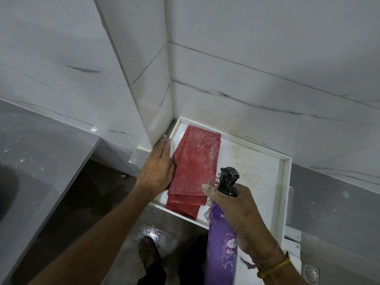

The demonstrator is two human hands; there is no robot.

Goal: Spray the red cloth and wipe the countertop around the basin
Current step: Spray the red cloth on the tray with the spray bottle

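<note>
A folded red cloth (195,167) lies on a white shelf (257,167) in the corner of the tiled walls, its surface speckled with pale droplets. My left hand (157,169) lies flat with fingers together, pressing on the cloth's left edge. My right hand (240,212) grips a purple spray bottle (221,245) by the neck, index finger near its black trigger head (228,179), nozzle turned toward the cloth. The grey countertop (41,153) runs along the left, and the dark basin (6,188) shows only at the far left edge.
White marble-look tiled walls (267,68) close in behind and beside the shelf. Below lies a wet grey floor (152,225) with my sandalled foot (148,249). A floor drain (311,274) sits at the lower right. A grey wall band (339,202) runs right of the shelf.
</note>
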